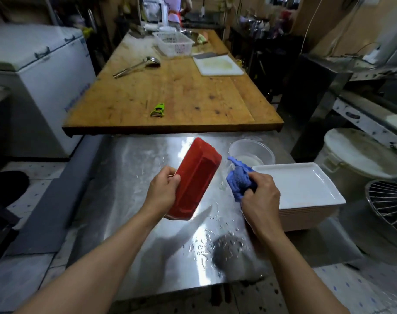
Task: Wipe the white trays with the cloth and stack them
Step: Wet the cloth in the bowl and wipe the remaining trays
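Red tray (194,177), centre frame: gripped at its edge by left hand (162,189); judged rigid, wet, slippery. Cloth (238,180): soft, bunched in right hand (261,200). White trays (306,191), right: likely fragile, best held by rims.

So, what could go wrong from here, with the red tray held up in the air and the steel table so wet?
1. The left hand grips the red tray by one edge only, tilted over the wet steel table; it might slip and drop.
2. The stack of white trays sits near the table's right edge; a push from the right hand, which holds the blue cloth, could shift it.
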Motion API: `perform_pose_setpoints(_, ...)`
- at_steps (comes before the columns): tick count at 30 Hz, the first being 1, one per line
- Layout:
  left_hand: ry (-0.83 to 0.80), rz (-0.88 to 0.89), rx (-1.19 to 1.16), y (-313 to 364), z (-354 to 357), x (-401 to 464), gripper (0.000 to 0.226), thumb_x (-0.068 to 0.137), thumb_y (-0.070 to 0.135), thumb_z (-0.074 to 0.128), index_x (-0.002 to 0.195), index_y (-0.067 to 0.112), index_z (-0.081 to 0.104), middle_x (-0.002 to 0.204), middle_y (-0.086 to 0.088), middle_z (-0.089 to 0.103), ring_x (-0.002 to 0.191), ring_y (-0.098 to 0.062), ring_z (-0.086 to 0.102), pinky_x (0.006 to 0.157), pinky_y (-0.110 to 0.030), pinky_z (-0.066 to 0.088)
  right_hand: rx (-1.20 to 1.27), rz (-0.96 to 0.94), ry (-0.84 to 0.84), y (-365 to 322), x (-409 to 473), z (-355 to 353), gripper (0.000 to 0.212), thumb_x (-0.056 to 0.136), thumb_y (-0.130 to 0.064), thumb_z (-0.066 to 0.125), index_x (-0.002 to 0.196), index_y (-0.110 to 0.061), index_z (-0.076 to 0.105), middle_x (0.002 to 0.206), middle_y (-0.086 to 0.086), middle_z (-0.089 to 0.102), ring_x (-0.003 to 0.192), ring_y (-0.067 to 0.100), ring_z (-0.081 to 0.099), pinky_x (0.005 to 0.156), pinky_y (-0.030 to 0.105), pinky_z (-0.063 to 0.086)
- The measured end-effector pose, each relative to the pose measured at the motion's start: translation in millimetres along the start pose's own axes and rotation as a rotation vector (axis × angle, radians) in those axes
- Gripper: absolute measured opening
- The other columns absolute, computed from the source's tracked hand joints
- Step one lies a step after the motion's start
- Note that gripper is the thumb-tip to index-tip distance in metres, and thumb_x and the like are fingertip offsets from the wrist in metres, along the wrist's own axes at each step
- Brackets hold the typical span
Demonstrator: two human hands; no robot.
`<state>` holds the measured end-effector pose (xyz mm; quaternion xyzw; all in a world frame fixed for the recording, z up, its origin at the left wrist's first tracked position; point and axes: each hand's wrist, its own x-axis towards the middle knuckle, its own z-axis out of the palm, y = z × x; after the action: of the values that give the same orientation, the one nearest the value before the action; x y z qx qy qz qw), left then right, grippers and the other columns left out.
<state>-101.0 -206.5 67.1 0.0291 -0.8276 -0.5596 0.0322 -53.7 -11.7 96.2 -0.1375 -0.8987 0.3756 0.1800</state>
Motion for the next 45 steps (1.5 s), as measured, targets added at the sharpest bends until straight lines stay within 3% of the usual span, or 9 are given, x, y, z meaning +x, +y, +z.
perform_pose_setpoints(7, -0.028, -0.353, -0.665, 22.1, -20.6, -16.5, 0.021, 0.098, 0.005, 0.041, 0.082, 0.009, 0.055, 0.068, -0.008, 0.06, 0.052, -0.013, 0.059, 0.057, -0.028, 0.052, 0.098, -0.068, 0.006, -22.4, 5.5, 1.2, 0.053, 0.072, 0.013, 0.043, 0.115, -0.01, 0.064, 0.109, 0.012, 0.059, 0.103, 0.027, 0.056, 0.09, 0.029, 0.043)
perform_pose_setpoints(11, -0.024, -0.349, -0.641, 29.0, -28.2, -15.0, 0.018, 0.097, 0.006, 0.044, 0.084, 0.007, 0.056, 0.069, -0.009, 0.06, 0.056, -0.017, 0.058, 0.056, -0.028, 0.051, 0.204, -0.174, 0.004, -49.9, 14.4, -4.3, 0.062, 0.075, 0.016, 0.041, 0.125, -0.016, 0.059, 0.114, 0.009, 0.055, 0.108, 0.024, 0.053, 0.097, 0.038, 0.045)
perform_pose_setpoints(17, -0.054, -0.261, -0.669, 43.6, -28.5, -16.5, 0.021, 0.095, 0.002, 0.045, 0.078, 0.009, 0.057, 0.057, -0.004, 0.062, 0.046, -0.01, 0.056, 0.05, -0.022, 0.048, 0.096, -0.415, -0.014, -101.5, 29.7, 4.0, 0.054, 0.073, -0.007, 0.037, 0.119, -0.011, 0.065, 0.119, 0.014, 0.055, 0.108, 0.029, 0.045, 0.092, 0.021, 0.031)
perform_pose_setpoints(26, -0.032, -0.126, -0.49, 63.4, -28.2, -28.2, 0.024, 0.094, 0.003, 0.046, 0.075, 0.011, 0.057, 0.065, -0.014, 0.059, 0.057, -0.023, 0.051, 0.057, -0.032, 0.042, -0.255, -0.526, -0.08, -116.2, 39.2, 35.4, 0.036, 0.097, -0.031, 0.042, 0.131, -0.033, 0.053, 0.14, -0.002, 0.044, 0.133, 0.02, 0.03, 0.109, 0.042, 0.018)
perform_pose_setpoints(31, 0.023, -0.101, -0.475, 67.2, -30.9, -33.8, 0.018, 0.093, 0.002, 0.047, 0.079, 0.006, 0.058, 0.067, -0.019, 0.055, 0.062, -0.026, 0.047, 0.058, -0.035, 0.04, -0.118, -0.47, -0.062, -116.6, 43.6, 29.8, 0.043, 0.092, -0.037, 0.033, 0.13, -0.034, 0.055, 0.128, -0.001, 0.051, 0.116, 0.023, 0.043, 0.095, 0.042, 0.037)
perform_pose_setpoints(35, 0.024, -0.075, -0.479, 69.9, -37.1, -41.9, 0.02, 0.095, 0.006, 0.047, 0.081, 0.01, 0.06, 0.063, -0.011, 0.063, 0.056, -0.024, 0.057, 0.058, -0.035, 0.05, -0.118, -0.395, -0.119, -93.0, 56.8, 17.4, 0.051, 0.091, -0.035, 0.02, 0.098, -0.01, 0.065, 0.114, 0.008, 0.061, 0.107, 0.032, 0.048, 0.088, 0.046, 0.038)
perform_pose_setpoints(38, 0.019, -0.081, -0.506, 71.7, -39.2, -41.9, 0.021, 0.095, 0.007, 0.048, 0.079, 0.012, 0.061, 0.063, -0.008, 0.066, 0.056, -0.02, 0.06, 0.061, -0.036, 0.052, 0.128, -0.169, -0.093, -79.5, 63.4, 10.2, 0.037, 0.098, -0.02, 0.032, 0.073, -0.004, 0.055, 0.089, 0.015, 0.058, 0.096, 0.033, 0.051, 0.075, 0.033, 0.033)
perform_pose_setpoints(41, 0.01, -0.131, -0.62, 74.1, -37.7, -38.0, 0.023, 0.095, 0.005, 0.047, 0.077, 0.011, 0.06, 0.061, -0.007, 0.065, 0.055, -0.019, 0.059, 0.059, -0.034, 0.052, 0.264, -0.026, -0.096, -76.4, 66.4, 9.7, 0.033, 0.099, -0.021, 0.035, 0.101, -0.007, 0.065, 0.103, 0.016, 0.063, 0.1, 0.031, 0.056, 0.07, 0.026, 0.032)
perform_pose_setpoints(45, 0.043, -0.214, -0.786, 71.8, -31.0, -29.9, 0.023, 0.095, 0.006, 0.045, 0.077, 0.011, 0.057, 0.057, -0.003, 0.065, 0.05, -0.014, 0.063, 0.047, -0.028, 0.054, 0.254, -0.048, -0.089, -79.2, 55.9, 13.3, 0.045, 0.1, -0.032, 0.035, 0.144, -0.022, 0.038, 0.134, 0.015, 0.051, 0.121, 0.027, 0.048, 0.088, 0.029, 0.034)
